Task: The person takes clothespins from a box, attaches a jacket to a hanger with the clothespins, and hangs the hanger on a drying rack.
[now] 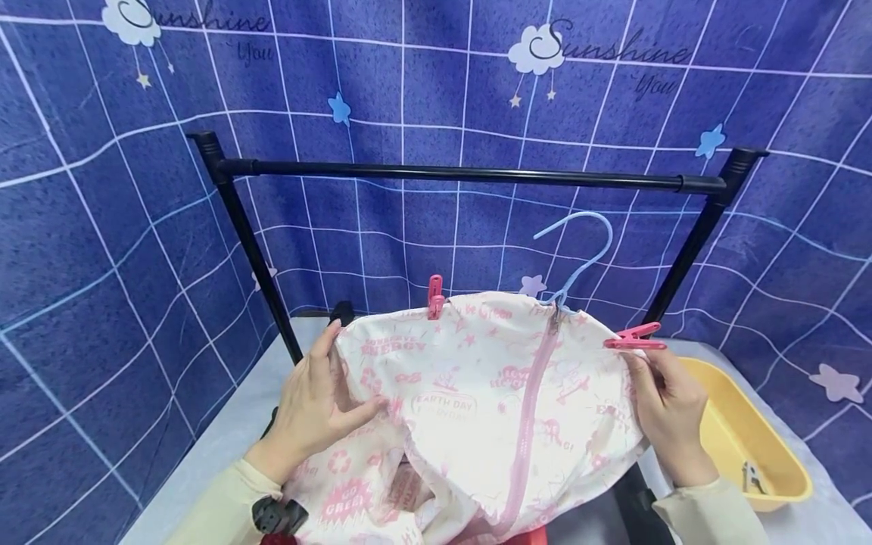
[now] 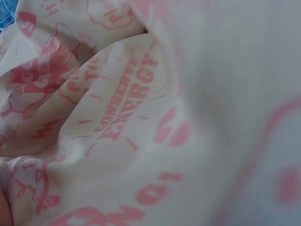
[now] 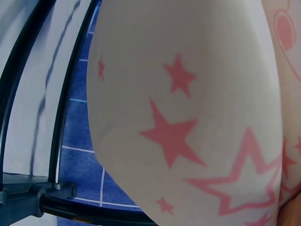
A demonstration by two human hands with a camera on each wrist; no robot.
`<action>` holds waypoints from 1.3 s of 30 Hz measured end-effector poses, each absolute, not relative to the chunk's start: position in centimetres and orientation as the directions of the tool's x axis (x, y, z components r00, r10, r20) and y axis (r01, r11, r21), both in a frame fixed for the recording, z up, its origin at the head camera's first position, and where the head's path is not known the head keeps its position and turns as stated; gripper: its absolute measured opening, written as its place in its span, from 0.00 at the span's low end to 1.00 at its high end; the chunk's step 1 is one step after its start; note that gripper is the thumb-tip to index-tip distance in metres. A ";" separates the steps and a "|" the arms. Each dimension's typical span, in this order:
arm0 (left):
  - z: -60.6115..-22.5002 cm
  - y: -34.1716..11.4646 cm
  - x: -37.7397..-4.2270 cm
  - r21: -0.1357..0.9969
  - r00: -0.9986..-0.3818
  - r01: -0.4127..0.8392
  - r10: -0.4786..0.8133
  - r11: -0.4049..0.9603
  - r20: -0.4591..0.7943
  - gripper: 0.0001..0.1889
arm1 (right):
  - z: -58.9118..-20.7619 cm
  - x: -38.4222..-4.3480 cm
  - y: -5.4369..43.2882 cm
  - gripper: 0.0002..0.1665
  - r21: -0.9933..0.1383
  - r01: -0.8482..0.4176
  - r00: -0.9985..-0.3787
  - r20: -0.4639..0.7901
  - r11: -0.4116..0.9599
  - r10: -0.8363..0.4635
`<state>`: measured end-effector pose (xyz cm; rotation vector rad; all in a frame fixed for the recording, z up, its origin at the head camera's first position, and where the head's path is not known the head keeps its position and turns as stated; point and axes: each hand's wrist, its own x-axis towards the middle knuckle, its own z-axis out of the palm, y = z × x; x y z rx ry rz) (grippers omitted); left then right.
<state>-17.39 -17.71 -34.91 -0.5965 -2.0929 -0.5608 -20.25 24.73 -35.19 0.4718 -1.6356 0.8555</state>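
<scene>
A white zip-up garment [image 1: 443,386] with pink print hangs spread between my hands, its pink zipper slanting down the right half. A light blue hanger hook [image 1: 593,257] sticks up from its top edge. One pink clothespin [image 1: 435,297] is clipped upright on that edge; another pink clothespin [image 1: 635,337] lies sideways at the right shoulder. My left hand [image 1: 313,401] holds the left side, thumb across the front and fingers at the edge. My right hand [image 1: 671,405] pinches the right edge just below the sideways clothespin. Printed fabric [image 2: 127,94] fills most of the left wrist view.
Behind the garment stands a black rack with a horizontal bar [image 1: 470,174]. A yellow basin [image 1: 783,454] on the right holds small metal items [image 1: 752,477]. Part of a red object [image 1: 534,536] shows under the garment. A blue grid-patterned curtain [image 1: 436,98] surrounds the table.
</scene>
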 end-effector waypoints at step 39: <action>-37.4 -13.7 -14.5 0.705 -0.918 0.392 0.199 0.591 0.343 0.74 | -33.7 -19.6 24.6 0.13 -0.407 -0.644 -0.293 0.913 0.648 0.283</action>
